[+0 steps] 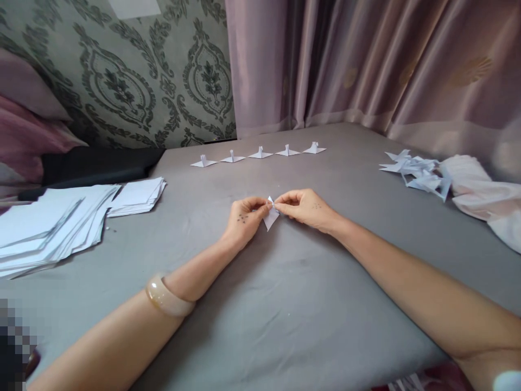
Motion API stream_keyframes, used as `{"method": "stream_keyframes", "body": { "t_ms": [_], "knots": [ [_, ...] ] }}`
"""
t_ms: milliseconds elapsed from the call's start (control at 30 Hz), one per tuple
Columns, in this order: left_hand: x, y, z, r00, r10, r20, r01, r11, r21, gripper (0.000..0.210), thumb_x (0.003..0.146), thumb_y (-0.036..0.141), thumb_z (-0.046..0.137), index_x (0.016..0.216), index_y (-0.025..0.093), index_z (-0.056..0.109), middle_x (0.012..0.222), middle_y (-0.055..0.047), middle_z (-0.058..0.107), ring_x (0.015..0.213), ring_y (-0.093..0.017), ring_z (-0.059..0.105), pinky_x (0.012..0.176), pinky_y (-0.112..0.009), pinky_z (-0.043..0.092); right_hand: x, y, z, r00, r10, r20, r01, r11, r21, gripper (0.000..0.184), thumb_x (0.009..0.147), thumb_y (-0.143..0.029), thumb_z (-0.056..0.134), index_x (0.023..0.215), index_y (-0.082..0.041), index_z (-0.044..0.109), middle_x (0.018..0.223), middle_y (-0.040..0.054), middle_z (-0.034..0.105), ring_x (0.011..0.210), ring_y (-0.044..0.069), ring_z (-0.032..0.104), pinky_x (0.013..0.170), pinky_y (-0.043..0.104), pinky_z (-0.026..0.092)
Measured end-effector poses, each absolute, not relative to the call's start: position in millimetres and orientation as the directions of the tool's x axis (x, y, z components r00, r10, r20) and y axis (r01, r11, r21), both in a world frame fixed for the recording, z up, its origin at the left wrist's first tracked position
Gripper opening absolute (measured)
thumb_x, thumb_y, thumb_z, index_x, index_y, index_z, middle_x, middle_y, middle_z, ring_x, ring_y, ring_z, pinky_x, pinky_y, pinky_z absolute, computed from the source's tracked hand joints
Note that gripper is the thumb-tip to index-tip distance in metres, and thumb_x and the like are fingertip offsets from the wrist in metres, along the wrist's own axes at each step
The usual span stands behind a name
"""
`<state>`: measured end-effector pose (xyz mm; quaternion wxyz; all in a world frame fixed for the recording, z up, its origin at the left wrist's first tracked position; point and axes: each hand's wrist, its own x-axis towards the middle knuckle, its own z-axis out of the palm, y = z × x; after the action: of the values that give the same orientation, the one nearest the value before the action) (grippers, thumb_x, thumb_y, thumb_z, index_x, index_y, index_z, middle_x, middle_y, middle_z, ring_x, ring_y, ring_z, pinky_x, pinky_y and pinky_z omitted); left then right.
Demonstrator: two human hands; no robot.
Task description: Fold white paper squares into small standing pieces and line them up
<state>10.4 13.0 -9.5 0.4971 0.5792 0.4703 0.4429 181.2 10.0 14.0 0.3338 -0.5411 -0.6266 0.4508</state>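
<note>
One small white folded-paper diamond (271, 219) sits between both hands; left hand (243, 220) pinches its upper left edge, right hand (310, 209) its top. Likely feather-light, crisp, easily creased or torn; best held lightly at thick folds. Beyond hands: five white folded-paper figures (260, 154), row.
</note>
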Motion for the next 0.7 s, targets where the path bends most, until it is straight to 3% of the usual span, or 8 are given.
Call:
{"method": "stream_keyframes", "body": {
  "t_ms": [167, 367, 700],
  "knots": [
    [10, 14, -10, 0.187, 0.982, 0.039, 0.092, -0.057, 0.994, 0.018, 0.074, 0.031, 0.066, 0.077, 0.013, 0.069, 0.071, -0.002, 0.065, 0.063, -0.01, 0.053, 0.059, -0.02, 0.04, 182, 16, 3, -0.228, 0.973, 0.034, 0.421, 0.13, -0.898, 0.021, 0.078, -0.037, 0.06, 0.083, -0.017, 0.068, 0.076, 0.0008, 0.064, 0.067, 0.01, 0.054, 0.063, 0.022, 0.041],
    [9, 15, -10, 0.227, 0.974, 0.028, 0.093, -0.05, 0.994, 0.022, 0.075, 0.033, 0.066, 0.081, 0.012, 0.07, 0.07, -0.002, 0.064, 0.061, -0.01, 0.053, 0.057, -0.02, 0.039, 183, 17, 0, -0.259, 0.96, 0.111, 0.484, 0.228, -0.845, 0.02, 0.083, -0.035, 0.054, 0.086, -0.018, 0.064, 0.081, 0.0013, 0.065, 0.072, 0.012, 0.056, 0.068, 0.024, 0.042],
    [11, 15, -9, 0.159, 0.984, 0.083, 0.175, -0.111, 0.978, 0.021, 0.074, 0.035, 0.067, 0.076, 0.014, 0.07, 0.073, -0.003, 0.068, 0.064, -0.012, 0.056, 0.057, -0.021, 0.041, 178, 12, 0, -0.318, 0.896, 0.311, 0.625, 0.444, -0.642, 0.013, 0.089, -0.025, 0.044, 0.086, -0.02, 0.055, 0.091, 0.0032, 0.058, 0.078, 0.013, 0.053, 0.071, 0.026, 0.04]
  ]
}}
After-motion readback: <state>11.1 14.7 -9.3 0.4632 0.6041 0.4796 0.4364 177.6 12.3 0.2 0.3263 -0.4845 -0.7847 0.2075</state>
